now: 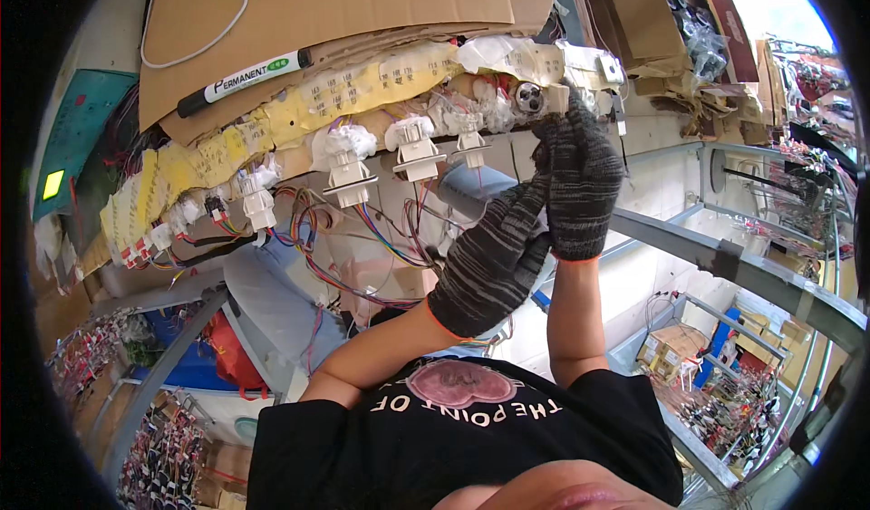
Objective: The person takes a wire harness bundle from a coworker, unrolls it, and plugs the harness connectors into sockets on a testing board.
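Note:
Both hands wear dark grey striped knit gloves with orange cuffs. My right hand (584,184) reaches up to the right end of the fixture board, its fingers closed and pressed together beside a small beige block (555,100). Just below and to the left, my left hand (494,261) is also closed, its fingertips meeting the right hand's. What either hand holds is hidden by the gloves. A round metal connector (528,98) sits left of the beige block. Along the board, white plug connectors (347,170) hang with coloured wires (390,238) running down from them.
Yellow labelled tape (335,93) covers the board's edge. A black-and-white marker pen (245,82) rests on brown cardboard (362,7). At the left is a teal device (77,139) with a lit screen. Metal frame rails (743,270) and wire bundles stand on the right.

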{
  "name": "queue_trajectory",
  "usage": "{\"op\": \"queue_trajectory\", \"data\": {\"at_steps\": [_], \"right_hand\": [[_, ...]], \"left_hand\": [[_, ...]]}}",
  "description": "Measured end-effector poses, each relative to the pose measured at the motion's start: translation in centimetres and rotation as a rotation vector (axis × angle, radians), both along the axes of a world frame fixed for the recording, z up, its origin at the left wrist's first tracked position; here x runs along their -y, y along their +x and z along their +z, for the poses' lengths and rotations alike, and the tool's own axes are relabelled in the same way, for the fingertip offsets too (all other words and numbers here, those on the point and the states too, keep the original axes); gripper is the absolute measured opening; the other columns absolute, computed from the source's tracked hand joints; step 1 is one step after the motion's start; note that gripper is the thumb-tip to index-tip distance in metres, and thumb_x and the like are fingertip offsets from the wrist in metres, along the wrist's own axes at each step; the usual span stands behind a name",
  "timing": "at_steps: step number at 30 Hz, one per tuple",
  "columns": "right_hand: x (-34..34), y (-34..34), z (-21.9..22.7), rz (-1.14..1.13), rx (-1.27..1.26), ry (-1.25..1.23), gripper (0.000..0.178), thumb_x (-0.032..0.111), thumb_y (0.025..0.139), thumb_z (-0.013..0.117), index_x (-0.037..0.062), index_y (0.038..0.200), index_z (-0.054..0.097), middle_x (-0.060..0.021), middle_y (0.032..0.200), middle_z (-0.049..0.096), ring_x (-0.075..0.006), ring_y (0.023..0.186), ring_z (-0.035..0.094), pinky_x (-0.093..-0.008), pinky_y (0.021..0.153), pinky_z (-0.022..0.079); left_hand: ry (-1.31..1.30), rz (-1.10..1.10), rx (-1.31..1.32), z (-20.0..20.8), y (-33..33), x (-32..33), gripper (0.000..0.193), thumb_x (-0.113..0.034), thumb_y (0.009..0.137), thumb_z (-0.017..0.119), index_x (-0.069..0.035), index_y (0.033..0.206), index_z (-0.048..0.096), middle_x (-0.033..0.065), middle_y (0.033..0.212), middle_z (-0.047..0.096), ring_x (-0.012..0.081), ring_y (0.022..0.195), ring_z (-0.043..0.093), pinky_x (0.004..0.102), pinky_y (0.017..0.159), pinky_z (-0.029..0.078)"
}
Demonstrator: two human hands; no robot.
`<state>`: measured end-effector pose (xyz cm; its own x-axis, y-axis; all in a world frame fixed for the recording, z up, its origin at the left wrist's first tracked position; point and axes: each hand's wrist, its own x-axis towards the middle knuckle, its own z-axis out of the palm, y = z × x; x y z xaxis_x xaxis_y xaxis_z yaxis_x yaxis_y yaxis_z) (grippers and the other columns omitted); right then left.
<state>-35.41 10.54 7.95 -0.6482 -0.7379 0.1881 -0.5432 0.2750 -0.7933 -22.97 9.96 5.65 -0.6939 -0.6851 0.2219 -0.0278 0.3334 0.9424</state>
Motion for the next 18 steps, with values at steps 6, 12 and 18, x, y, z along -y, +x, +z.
{"op": "queue_trajectory", "data": {"at_steps": [6,12,18], "right_hand": [[0.6,-0.2,1.0,-0.008,0.351,0.015,0.016,0.008,0.086,0.049,-0.0002,0.097,0.057,-0.0004,0.072,0.057,-0.0048,0.059,0.048,-0.0196,0.051,0.039],[1.2,-0.1,1.9,0.288,-0.858,0.147,0.040,0.010,0.080,0.054,0.0036,0.119,0.047,-0.0115,0.084,0.060,-0.0213,0.063,0.056,-0.0313,0.057,0.046],[2.4,0.2,0.2,0.198,-1.075,0.308,0.039,0.008,0.079,0.050,0.0034,0.118,0.048,-0.0140,0.095,0.059,-0.0276,0.079,0.057,-0.0344,0.070,0.046]], "left_hand": [[0.213,-0.068,-0.090,0.5,-0.1,0.2,0.053,-0.006,0.076,0.057,-0.003,0.125,0.037,0.0208,0.108,0.050,0.0351,0.094,0.053,0.0382,0.078,0.045],[0.099,-0.061,-0.094,-0.8,0.5,-0.3,0.055,-0.009,0.076,0.057,-0.002,0.126,0.034,0.0201,0.116,0.046,0.0347,0.100,0.050,0.0372,0.082,0.043],[0.071,0.003,-0.108,-0.7,1.6,-1.9,0.050,-0.016,0.075,0.058,-0.001,0.120,0.041,0.0202,0.118,0.046,0.0344,0.109,0.044,0.0386,0.093,0.035]]}}
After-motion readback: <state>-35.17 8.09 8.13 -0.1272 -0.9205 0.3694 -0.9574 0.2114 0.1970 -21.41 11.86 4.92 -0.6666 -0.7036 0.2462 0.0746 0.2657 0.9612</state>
